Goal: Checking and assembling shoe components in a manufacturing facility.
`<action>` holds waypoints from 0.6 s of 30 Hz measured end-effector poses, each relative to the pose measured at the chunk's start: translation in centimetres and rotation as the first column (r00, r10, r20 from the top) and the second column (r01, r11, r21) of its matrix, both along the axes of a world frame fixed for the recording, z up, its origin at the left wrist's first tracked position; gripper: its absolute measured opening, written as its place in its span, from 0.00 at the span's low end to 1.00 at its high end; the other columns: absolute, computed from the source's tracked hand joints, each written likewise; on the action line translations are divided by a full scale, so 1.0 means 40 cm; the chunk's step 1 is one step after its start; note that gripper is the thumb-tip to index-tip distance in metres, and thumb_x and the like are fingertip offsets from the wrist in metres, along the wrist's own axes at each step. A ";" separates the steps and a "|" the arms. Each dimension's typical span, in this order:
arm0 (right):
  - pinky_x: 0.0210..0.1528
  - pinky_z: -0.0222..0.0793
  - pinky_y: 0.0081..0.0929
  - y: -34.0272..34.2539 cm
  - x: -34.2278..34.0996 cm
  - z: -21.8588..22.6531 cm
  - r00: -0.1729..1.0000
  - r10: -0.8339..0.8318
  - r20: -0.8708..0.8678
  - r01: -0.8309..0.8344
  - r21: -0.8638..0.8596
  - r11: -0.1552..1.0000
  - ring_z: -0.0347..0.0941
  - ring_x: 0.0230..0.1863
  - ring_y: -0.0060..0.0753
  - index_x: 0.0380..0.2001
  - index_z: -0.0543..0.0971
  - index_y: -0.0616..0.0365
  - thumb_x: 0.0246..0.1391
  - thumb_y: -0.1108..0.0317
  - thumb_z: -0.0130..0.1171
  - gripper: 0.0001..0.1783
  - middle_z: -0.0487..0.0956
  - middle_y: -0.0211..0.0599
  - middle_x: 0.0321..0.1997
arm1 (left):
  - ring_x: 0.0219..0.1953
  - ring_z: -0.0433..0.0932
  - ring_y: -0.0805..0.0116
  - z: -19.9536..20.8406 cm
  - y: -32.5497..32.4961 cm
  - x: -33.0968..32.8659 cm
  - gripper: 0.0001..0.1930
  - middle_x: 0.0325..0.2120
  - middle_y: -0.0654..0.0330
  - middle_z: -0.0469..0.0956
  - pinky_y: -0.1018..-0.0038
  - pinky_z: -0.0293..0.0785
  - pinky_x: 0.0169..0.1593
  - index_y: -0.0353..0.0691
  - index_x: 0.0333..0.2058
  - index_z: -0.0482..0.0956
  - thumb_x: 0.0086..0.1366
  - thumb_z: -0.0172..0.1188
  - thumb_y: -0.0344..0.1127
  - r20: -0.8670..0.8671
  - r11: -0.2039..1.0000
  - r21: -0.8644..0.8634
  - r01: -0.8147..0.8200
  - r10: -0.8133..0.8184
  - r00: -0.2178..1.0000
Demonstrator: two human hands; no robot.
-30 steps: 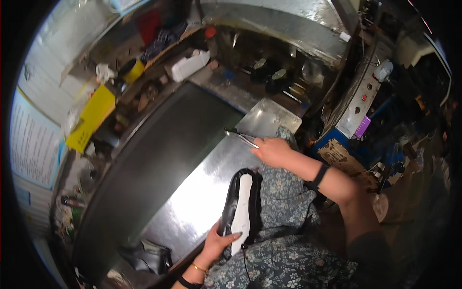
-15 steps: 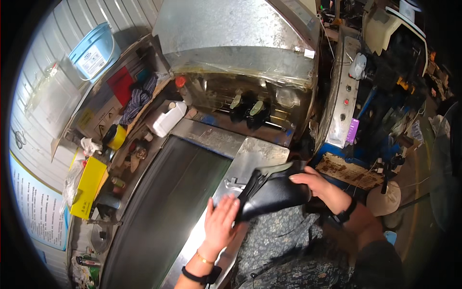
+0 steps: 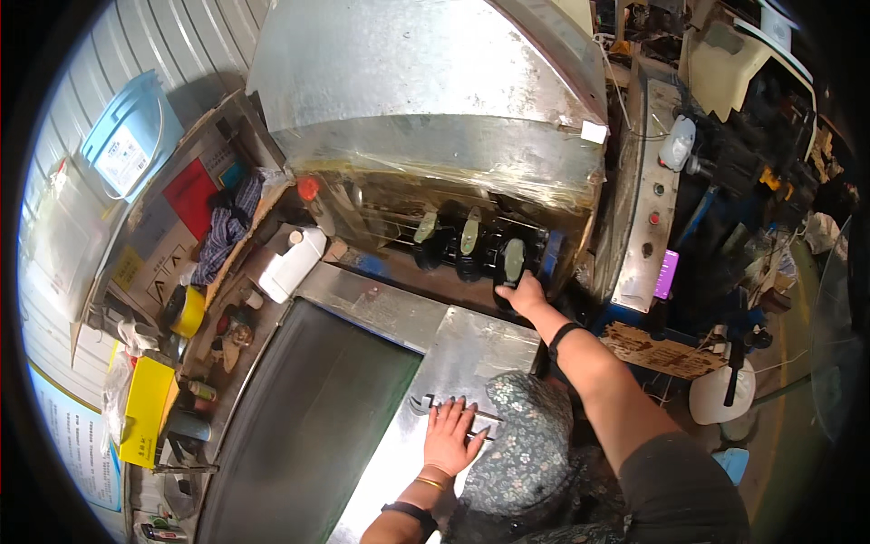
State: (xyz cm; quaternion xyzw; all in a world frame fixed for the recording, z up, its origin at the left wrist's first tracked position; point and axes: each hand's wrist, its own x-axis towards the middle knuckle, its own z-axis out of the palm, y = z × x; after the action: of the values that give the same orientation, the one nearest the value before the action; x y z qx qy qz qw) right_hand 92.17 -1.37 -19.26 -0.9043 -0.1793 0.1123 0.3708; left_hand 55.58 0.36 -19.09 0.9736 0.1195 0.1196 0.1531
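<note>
My right hand (image 3: 523,296) reaches forward under the big curved metal hood (image 3: 426,91) and grips a black shoe (image 3: 509,268) standing in the machine's opening. Two more black shoes (image 3: 446,243) stand to its left on the same rack. My left hand (image 3: 450,435) lies flat, fingers spread, on the steel worktop (image 3: 453,354), next to a metal tool (image 3: 424,404) lying there. A floral-patterned cloth (image 3: 526,444) covers my lap below the right forearm.
A dark conveyor belt (image 3: 308,426) runs along the left of the worktop. A white jug (image 3: 292,265), tape roll (image 3: 186,310) and yellow box (image 3: 145,408) crowd the left shelf. A control panel with buttons (image 3: 648,218) stands right of the opening.
The shoe I held over the worktop has gone forward into the machine with my right hand. My left hand let go of it and settled flat on the steel.
</note>
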 end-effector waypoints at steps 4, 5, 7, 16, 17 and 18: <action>0.59 0.68 0.42 0.055 0.028 -0.060 1.000 0.016 -0.015 -0.013 0.167 0.986 0.72 0.58 0.58 0.59 0.69 0.60 0.54 0.60 0.63 0.31 0.76 0.59 0.54 | 0.65 0.62 0.49 0.000 -0.019 0.002 0.29 0.60 0.51 0.68 0.47 0.50 0.68 0.45 0.58 0.72 0.62 0.57 0.54 0.052 0.999 -0.043 0.011 -0.009 0.999; 0.58 0.69 0.42 0.034 -0.005 -0.058 0.989 0.135 0.065 -0.147 0.242 0.959 0.73 0.56 0.57 0.55 0.72 0.61 0.54 0.61 0.62 0.27 0.77 0.57 0.53 | 0.65 0.62 0.49 0.000 -0.026 0.004 0.29 0.60 0.51 0.68 0.47 0.50 0.68 0.45 0.58 0.72 0.62 0.58 0.54 0.039 0.999 -0.033 0.009 -0.007 0.999; 0.51 0.73 0.36 -0.039 -0.129 0.004 0.871 0.485 0.079 -0.477 0.373 0.796 0.78 0.48 0.40 0.50 0.77 0.61 0.56 0.63 0.62 0.20 0.81 0.50 0.47 | 0.64 0.63 0.49 0.012 -0.031 -0.028 0.29 0.60 0.51 0.69 0.47 0.51 0.67 0.44 0.57 0.72 0.61 0.58 0.53 0.029 1.000 -0.002 -0.028 0.028 0.999; 0.72 0.43 0.54 -0.581 -0.715 0.244 0.454 0.835 0.312 -0.858 -0.101 0.504 0.56 0.70 0.52 0.50 0.80 0.48 0.56 0.53 0.61 0.21 0.70 0.41 0.65 | 0.64 0.63 0.49 -0.002 -0.015 -0.002 0.29 0.60 0.50 0.68 0.51 0.52 0.68 0.40 0.57 0.73 0.63 0.57 0.52 0.147 1.000 0.021 0.007 -0.010 0.989; 0.72 0.41 0.56 -0.585 -0.742 0.236 0.447 0.828 0.339 -0.820 -0.214 0.531 0.53 0.71 0.54 0.51 0.80 0.45 0.56 0.51 0.60 0.21 0.68 0.40 0.66 | 0.65 0.62 0.48 -0.011 -0.007 -0.002 0.29 0.61 0.50 0.68 0.51 0.53 0.68 0.40 0.57 0.72 0.63 0.57 0.52 0.186 1.000 0.016 0.014 -0.016 0.982; 0.72 0.38 0.59 -0.577 -0.765 0.231 0.439 0.818 0.372 -0.767 -0.319 0.556 0.50 0.72 0.56 0.52 0.80 0.43 0.56 0.50 0.59 0.22 0.67 0.39 0.67 | 0.66 0.61 0.48 0.004 -0.005 -0.008 0.29 0.62 0.50 0.66 0.52 0.51 0.69 0.41 0.58 0.72 0.64 0.56 0.52 0.150 1.000 -0.004 0.021 -0.020 0.989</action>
State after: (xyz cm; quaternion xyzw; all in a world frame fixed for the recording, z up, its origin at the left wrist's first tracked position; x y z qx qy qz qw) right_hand 61.58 -24.44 -10.03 -0.7285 -0.6614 0.0538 0.1704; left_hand 55.25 0.18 -18.91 0.9626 0.0982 0.1905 0.1655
